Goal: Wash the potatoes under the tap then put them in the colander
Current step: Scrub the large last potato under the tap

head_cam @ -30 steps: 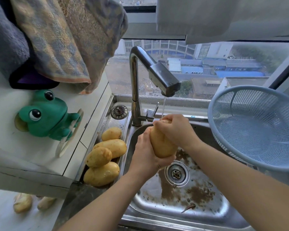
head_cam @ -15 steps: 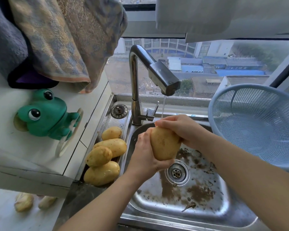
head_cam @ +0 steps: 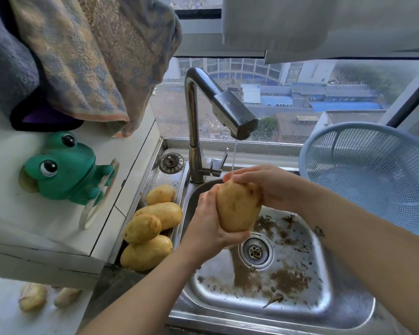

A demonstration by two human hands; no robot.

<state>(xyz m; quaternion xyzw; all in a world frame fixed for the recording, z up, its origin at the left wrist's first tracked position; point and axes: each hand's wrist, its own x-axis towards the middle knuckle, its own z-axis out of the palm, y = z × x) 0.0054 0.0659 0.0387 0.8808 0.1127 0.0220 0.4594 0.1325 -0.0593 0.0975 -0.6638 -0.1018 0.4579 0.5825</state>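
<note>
Right now one potato (head_cam: 237,209) is up over the sink (head_cam: 300,308), held on end between both hands. The left hand (head_cam: 211,228) cups it from below, coming in from the sink's left side. Its grip is clamped round the lower end, with the fingers curled under the bottom. The right hand (head_cam: 264,184) reaches in from the sink's right side and covers the top, its grip wrapped over the upper end with the fingertips hooked across.

Above the sink's back edge the tap (head_cam: 235,112) arches forward. A thin stream of water (head_cam: 234,155) is falling from its spout, landing right where the right hand meets the potato's tip. Down in the sink, brown dirt (head_cam: 288,279) is smeared over the steel floor around the drain (head_cam: 255,252), which sits just beneath the held potato.

On the ledge along the sink's left side four potatoes (head_cam: 153,228) lie heaped, touching one another. A round metal stopper (head_cam: 171,163) rests at the far end of that ledge. Off the sink's right side a pale blue colander (head_cam: 373,180) sits tilted, its open mesh bowl facing this way. Further left of the sink a green frog (head_cam: 65,170) figure sits against a white surface, with towels (head_cam: 94,56) hanging above it.
</note>
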